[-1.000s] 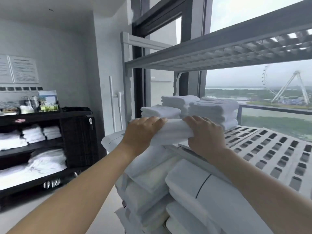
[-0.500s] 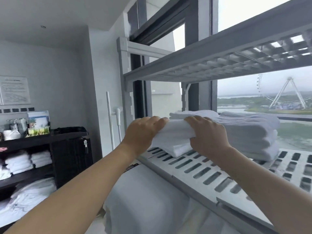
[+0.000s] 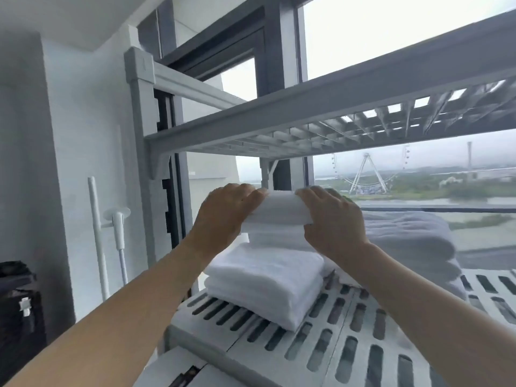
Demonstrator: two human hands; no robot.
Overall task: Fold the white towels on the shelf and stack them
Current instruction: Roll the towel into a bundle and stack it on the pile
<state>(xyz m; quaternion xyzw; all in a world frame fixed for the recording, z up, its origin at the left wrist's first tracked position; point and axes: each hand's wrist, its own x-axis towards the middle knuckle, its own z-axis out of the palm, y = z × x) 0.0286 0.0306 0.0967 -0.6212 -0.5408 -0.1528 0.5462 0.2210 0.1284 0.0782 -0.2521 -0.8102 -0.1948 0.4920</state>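
The left hand (image 3: 223, 216) and right hand (image 3: 332, 222) grip a folded towel (image 3: 279, 212), fingers curled over its ends. It sits above the near stack (image 3: 265, 280) on the slotted shelf (image 3: 335, 339).

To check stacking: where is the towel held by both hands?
Head view, centre: the held towel is between left hand and right hand, above the left towel stack on the shelf.

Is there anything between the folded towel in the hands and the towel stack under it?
Nothing visible is in the way. The left hand and right hand grip the folded towel just above the towel stack on the shelf; the upper shelf is higher.
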